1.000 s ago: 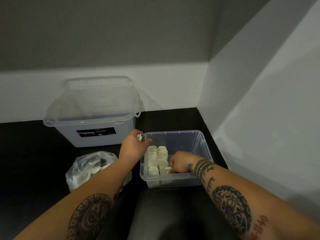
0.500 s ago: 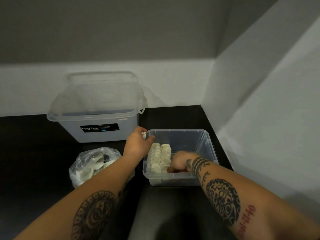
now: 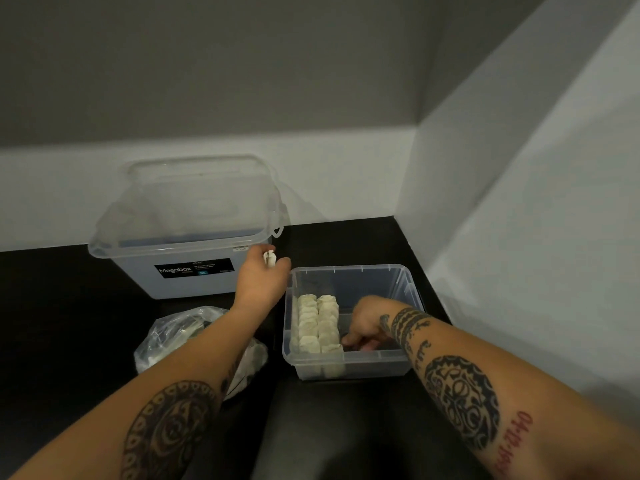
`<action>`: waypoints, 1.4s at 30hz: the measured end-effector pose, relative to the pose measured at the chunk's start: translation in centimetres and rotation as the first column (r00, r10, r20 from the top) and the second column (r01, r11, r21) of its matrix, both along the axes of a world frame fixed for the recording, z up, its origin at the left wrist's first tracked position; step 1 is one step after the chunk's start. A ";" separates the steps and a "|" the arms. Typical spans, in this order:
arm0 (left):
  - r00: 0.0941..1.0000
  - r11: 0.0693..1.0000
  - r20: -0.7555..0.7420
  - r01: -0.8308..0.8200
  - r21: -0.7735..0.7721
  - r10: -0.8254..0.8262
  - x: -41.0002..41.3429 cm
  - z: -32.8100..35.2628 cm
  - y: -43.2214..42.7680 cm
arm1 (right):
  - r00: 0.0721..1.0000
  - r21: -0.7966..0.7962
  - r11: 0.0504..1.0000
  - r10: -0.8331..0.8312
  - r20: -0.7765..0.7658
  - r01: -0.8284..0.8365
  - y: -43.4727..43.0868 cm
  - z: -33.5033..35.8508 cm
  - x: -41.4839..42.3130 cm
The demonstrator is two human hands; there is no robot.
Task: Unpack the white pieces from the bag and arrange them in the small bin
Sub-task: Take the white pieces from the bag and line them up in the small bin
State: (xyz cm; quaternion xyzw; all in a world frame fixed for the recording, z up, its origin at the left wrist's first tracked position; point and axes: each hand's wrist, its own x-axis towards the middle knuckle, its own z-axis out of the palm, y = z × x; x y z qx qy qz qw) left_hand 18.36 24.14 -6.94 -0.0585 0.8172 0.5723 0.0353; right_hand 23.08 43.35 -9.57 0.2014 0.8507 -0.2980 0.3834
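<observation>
Left hand (image 3: pixel 258 285) bare, forearm carries a round black patterned tattoo (image 3: pixel 169 431). Right hand (image 3: pixel 363 323) bare; black band tattoo (image 3: pixel 408 322) at wrist, black medallion tattoo (image 3: pixel 460 400), red digits (image 3: pixel 516 441) further up.

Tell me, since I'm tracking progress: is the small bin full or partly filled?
Partly filled. Two rows of white pieces line the small bin at left; the right hand reaches into the rest.

pieces (image 3: pixel 317 323): off-white | small bin (image 3: pixel 349 268): clear | table (image 3: pixel 69 323): black | forearms (image 3: pixel 460 400): tattooed
</observation>
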 end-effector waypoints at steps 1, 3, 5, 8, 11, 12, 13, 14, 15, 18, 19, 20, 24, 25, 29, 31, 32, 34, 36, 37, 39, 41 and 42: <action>0.999 0.994 0.036 0.010 0.107 -0.014 -0.1 0.3 0.1 | 1.000 -0.025 0.999 -0.023 -0.017 0.022 0.2 0.6 -0.1; 0.992 0.956 0.109 0.034 0.291 -0.069 -0.2 1.1 0.5 | 0.996 -0.071 0.996 -0.057 -0.073 0.052 0.5 1.9 -0.2; 0.976 0.904 0.135 0.099 0.416 -0.169 0.0 1.6 1.1 | 0.977 -0.141 0.986 -0.109 -0.181 0.084 0.9 3.2 -0.3; 0.947 0.840 0.126 0.194 0.507 -0.295 0.5 1.7 1.8 | 0.861 -0.294 0.944 -0.268 -0.431 0.147 1.0 4.6 -0.4; 0.941 0.850 0.122 0.224 0.478 -0.316 0.7 1.2 2.2 | 0.714 -0.418 0.902 -0.365 -0.597 0.112 0.8 5.6 -0.1; 0.942 0.871 0.112 0.243 0.427 -0.317 0.7 1.1 2.3 | 0.697 -0.438 0.896 -0.363 -0.619 0.077 0.7 5.9 0.1; 0.941 0.888 0.099 0.266 0.374 -0.323 0.7 1.0 2.4 | 0.694 -0.454 0.890 -0.355 -0.627 0.045 0.6 6.0 0.2; 0.939 0.898 0.089 0.287 0.332 -0.333 0.8 1.0 2.5 | 0.699 -0.470 0.883 -0.349 -0.624 0.021 0.4 6.0 0.4; 0.935 0.902 0.081 0.306 0.303 -0.344 0.8 0.9 2.5 | 0.705 -0.483 0.876 -0.346 -0.618 0.006 0.3 6.0 0.5; 0.926 0.910 0.060 0.352 0.219 -0.373 1.0 0.8 2.5 | 0.708 -0.473 0.881 -0.328 -0.625 -0.009 0.2 5.4 0.7; 0.924 0.912 0.055 0.362 0.191 -0.378 1.1 0.8 2.4 | 0.709 -0.462 0.887 -0.318 -0.629 -0.012 0.3 5.2 0.7; 0.923 0.914 0.049 0.370 0.166 -0.382 1.1 0.7 2.4 | 0.711 -0.452 0.892 -0.308 -0.632 -0.015 0.3 5.1 0.8; 0.925 0.921 0.034 0.374 0.111 -0.379 1.4 0.4 1.9 | 0.731 -0.461 0.887 -0.310 -0.608 -0.007 1.0 4.4 1.0; 0.932 0.928 0.034 0.354 0.121 -0.360 1.4 0.3 1.8 | 0.741 -0.464 0.886 -0.310 -0.596 -0.003 1.1 4.2 1.1; 0.977 0.976 -0.001 0.215 0.030 -0.215 1.3 -0.2 0.9 | 0.814 -0.419 0.908 -0.234 -0.531 -0.012 1.5 3.1 1.8; 0.986 0.985 -0.061 0.152 -0.087 -0.157 1.1 -0.5 0.6 | 0.858 -0.327 0.943 -0.119 -0.500 -0.060 1.5 2.5 2.2; 0.985 0.981 -0.094 0.130 -0.141 -0.144 1.1 -0.6 0.5 | 0.876 -0.269 0.958 -0.046 -0.479 -0.097 1.5 2.1 2.4; 0.981 0.963 -0.124 0.113 -0.244 -0.147 1.1 -0.9 0.3 | 0.903 -0.157 0.972 0.095 -0.418 -0.174 1.0 1.6 2.7; 0.980 0.924 -0.104 0.122 -0.362 -0.170 1.2 -1.3 0.2 | 0.915 -0.068 0.967 0.208 -0.347 -0.246 0.5 1.1 2.7; 0.982 0.908 -0.076 0.129 -0.398 -0.173 1.3 -1.5 0.2 | 0.913 -0.024 0.961 0.255 -0.318 -0.277 0.1 0.8 2.7; 0.986 0.904 -0.029 0.141 -0.404 -0.166 1.5 -2.0 0.2 | 0.908 0.043 0.948 0.314 -0.276 -0.315 -0.5 0.1 2.5; 0.987 0.911 -0.014 0.140 -0.387 -0.158 1.7 -2.4 0.2 | 0.902 0.096 0.934 0.358 -0.241 -0.345 -1.0 -0.5 2.3; 0.988 0.916 -0.014 0.135 -0.378 -0.152 1.7 -2.5 0.2 | 0.895 0.124 0.920 0.390 -0.218 -0.371 -1.2 -0.7 2.2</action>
